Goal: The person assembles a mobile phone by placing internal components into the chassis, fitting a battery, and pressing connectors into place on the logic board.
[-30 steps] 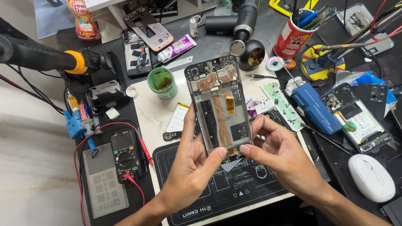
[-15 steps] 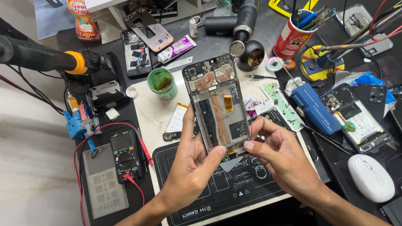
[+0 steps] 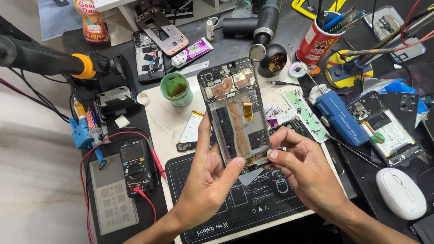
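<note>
- The tabletop is crowded with repair gear, a black work mat at the lower centre.
- I hold an opened phone frame upright at the centre of the frame, above the mat, its innards facing me.
- My left hand grips its lower left edge, thumb on the bottom corner.
- My right hand pinches the lower right corner.
- A green pot stands just left of the phone's top.
</note>
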